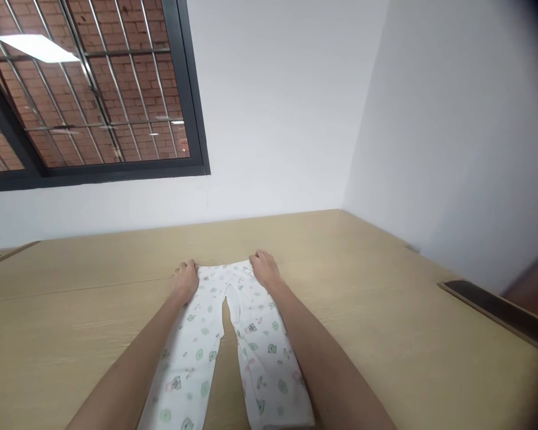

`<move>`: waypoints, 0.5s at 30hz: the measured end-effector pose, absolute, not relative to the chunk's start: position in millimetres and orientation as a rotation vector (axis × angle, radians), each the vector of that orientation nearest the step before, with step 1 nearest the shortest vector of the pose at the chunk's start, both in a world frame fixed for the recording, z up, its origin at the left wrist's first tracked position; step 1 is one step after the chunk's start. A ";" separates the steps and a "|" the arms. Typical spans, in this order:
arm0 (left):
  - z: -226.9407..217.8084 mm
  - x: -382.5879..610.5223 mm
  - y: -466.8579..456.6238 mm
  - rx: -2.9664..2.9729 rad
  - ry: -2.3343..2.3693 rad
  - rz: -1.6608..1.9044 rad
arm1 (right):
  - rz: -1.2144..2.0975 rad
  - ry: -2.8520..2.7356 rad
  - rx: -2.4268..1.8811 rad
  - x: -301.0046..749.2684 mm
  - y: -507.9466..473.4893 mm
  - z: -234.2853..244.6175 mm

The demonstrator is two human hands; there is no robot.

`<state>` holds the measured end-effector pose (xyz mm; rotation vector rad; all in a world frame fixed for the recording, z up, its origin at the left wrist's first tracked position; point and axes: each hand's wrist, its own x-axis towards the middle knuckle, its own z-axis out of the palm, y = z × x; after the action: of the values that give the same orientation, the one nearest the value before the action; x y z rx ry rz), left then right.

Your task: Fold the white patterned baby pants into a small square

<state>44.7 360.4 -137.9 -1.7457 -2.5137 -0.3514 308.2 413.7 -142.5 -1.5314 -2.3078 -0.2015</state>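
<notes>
A small pair of white pants (pixel 269 334) with a green and pink cartoon print lies flat on the wooden surface, waistband away from me and legs toward me. At the left corner of the waistband, my left hand (pixel 186 279) is closed on the cloth. My right hand (pixel 263 267) grips the opposite corner, its fingers curled at the edge. Between the two hands the waistband runs fairly straight. The legs are spread slightly apart, and the surface shows through the gap. The lower ends of the legs reach the bottom of the view.
The pale wooden surface (pixel 363 286) meets a white wall (pixel 278 119) at the back and another on the right. A dark-framed window (pixel 197 119) with metal bars is at upper left. A dark strip (pixel 497 313) lies along the right edge.
</notes>
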 end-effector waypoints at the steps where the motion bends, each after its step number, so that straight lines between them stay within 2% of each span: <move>1: -137.3 45.5 361.3 -1.737 -2.530 -0.361 | -0.201 -2.291 -1.541 307.8 413.9 -143.1; 8: -113.6 72.4 351.2 -1.793 -2.519 -0.519 | -0.209 -2.230 -1.588 306.9 410.7 -146.6; 12: -94.6 121.3 306.0 -2.161 -2.292 -0.582 | -0.189 -2.229 -1.592 306.5 411.7 -146.5; 15: -96.6 166.2 242.4 -2.553 -2.104 -0.531 | -0.174 -2.232 -1.588 306.9 413.1 -146.1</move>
<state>166.2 242.4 -96.6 -2.5532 -2.1038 -0.5314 306.9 413.1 -146.1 -1.5881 -2.2321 -0.1738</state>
